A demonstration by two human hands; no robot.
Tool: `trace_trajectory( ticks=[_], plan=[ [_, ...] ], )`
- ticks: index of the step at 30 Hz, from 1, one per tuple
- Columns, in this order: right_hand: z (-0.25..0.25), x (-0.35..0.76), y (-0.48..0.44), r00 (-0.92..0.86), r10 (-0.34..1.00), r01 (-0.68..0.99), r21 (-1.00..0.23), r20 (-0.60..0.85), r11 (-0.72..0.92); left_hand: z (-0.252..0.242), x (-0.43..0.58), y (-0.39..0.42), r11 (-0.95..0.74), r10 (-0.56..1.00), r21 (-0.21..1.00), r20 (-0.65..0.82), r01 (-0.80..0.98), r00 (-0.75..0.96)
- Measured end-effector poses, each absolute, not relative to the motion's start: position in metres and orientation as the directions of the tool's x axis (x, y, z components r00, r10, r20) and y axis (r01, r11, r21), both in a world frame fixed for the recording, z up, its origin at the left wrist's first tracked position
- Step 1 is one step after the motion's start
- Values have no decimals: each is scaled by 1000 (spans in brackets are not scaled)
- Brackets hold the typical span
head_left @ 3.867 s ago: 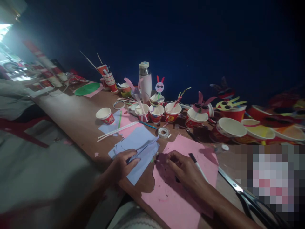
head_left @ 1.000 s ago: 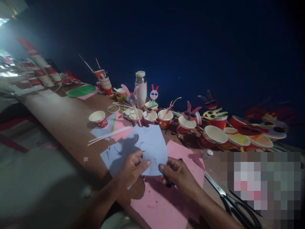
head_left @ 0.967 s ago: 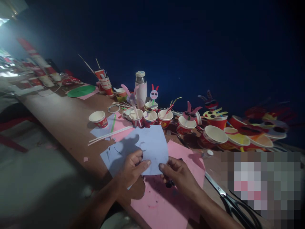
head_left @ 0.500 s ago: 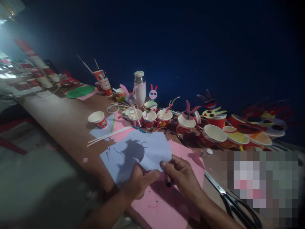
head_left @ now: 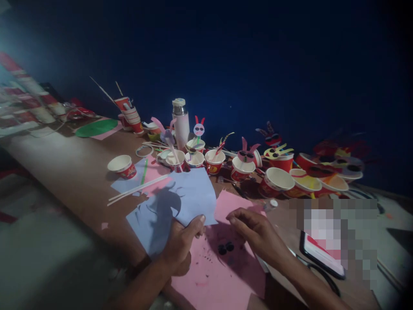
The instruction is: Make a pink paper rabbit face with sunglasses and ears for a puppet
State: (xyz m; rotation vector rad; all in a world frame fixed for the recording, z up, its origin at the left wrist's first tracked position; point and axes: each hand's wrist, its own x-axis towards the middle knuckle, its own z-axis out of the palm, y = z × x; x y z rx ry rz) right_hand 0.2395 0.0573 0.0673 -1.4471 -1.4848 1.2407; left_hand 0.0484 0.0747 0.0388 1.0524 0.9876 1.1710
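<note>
At centre-left of the frame, two white sticks [head_left: 138, 190] lie near one lower blue paper [head_left: 142, 232]. The person's left hand [head_left: 180, 244], at lower centre, pinches one raised blue sheet [head_left: 198, 196] by its near edge; squeezing harder could crease it. Right of that, two black lens shapes [head_left: 229, 246] lie on one pink sheet [head_left: 230, 198], and a brush from the right hand [head_left: 253, 228] could shift them. Its fingertips bend together, clear of the blue sheet; whether they grip anything cannot be told.
</note>
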Motion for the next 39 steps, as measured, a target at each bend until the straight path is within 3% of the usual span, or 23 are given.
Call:
trace_trajectory(
  ticks=[3, 7, 11, 16, 25, 39],
  plan=[
    [64, 264, 47, -90, 993, 609, -793, -71, -2, 38, 47, 80, 77, 990, 968, -46, -240, 131],
    [61, 286, 33, 4, 988, 817, -569, -153, -91, 45, 48, 86, 91, 990, 955, -55, -284, 134],
    [61, 290, 28, 71, 973, 927, -346, -219, -146, 58, 52, 93, 84, 991, 934, -41, -348, 129],
    [60, 286, 28, 94, 965, 977, -162, -244, -136, 70, 61, 100, 66, 990, 904, -8, -422, 139],
    [37, 276, 18, -17, 995, 1000, -23, -100, 15, 82, 73, 102, 50, 979, 877, 52, -479, 197],
    [46, 265, 22, -18, 994, 993, -119, -112, 5, 73, 82, 114, 35, 974, 898, 67, -440, 214]
  ],
)
